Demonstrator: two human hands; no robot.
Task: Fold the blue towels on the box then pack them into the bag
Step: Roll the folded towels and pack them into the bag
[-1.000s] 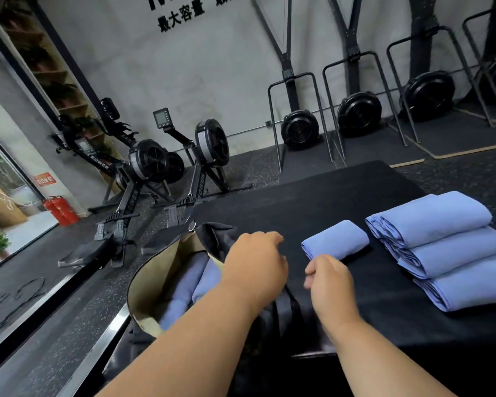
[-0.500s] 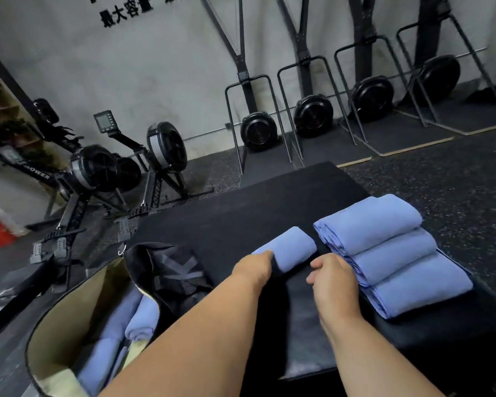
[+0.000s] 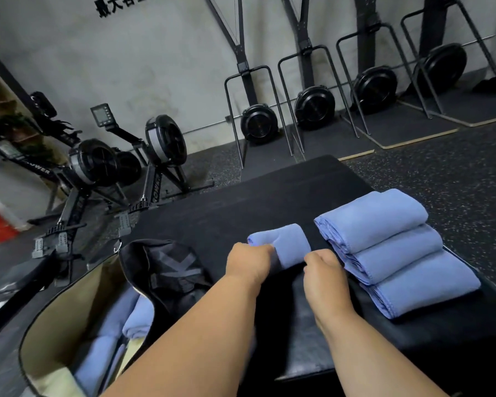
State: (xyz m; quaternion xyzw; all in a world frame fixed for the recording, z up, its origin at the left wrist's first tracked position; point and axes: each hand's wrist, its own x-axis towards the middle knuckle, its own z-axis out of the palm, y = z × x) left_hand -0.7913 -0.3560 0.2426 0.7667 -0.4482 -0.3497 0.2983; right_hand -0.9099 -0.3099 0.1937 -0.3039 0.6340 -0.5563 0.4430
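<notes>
hands [image 3: 287, 267] now gripping small towel [image 3: 287, 247], seemingly

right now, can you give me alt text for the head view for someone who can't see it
Both hands grip a small folded blue towel on a black box, left hand at its left end, right hand at its near right corner. Three larger folded towels lie to the right; an open bag holding blue towels sits lower left.
</notes>
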